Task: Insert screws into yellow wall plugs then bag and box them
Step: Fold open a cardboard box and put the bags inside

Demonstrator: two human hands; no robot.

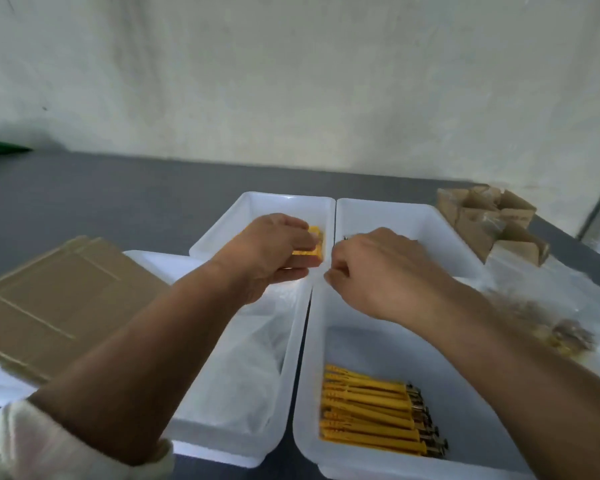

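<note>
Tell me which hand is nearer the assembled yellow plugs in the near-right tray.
Right. The right hand hovers beyond the assembled plugs, over their tray; the left hand grips yellow plugs farther left.

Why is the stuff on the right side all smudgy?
Head view: motion blur smears the bagged pieces at far right; the screw-fitted yellow plugs in the near tray look sharper; the wide lens bows the far edge of the table.
</note>
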